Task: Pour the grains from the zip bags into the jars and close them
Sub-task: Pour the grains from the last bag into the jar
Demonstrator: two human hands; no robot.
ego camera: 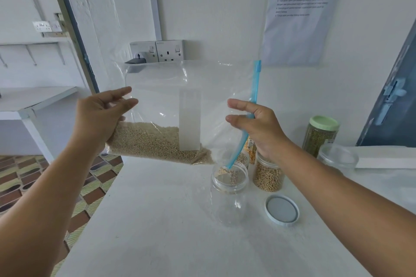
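Pouring grains from zip bag (180, 108) into open jar (229, 186), frame centre.
Left hand (99, 119) gripping bag's bottom edge, right hand (254, 123) pinching blue zip; floppy, slippery film, likely best held near corners.

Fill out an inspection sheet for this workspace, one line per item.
Surface: white table, a few stray specks.
Job's things: zip bag of grains tipped over open jar; a few grains inside; loose lid beside it.
Clutter: filled jar, green-lidded jar, empty container.
Hands: left hand holds bag's bottom end; right hand grips blue zip edge.
Cables: plug in wall socket.
Surroundings: posted sheet, tiled floor.
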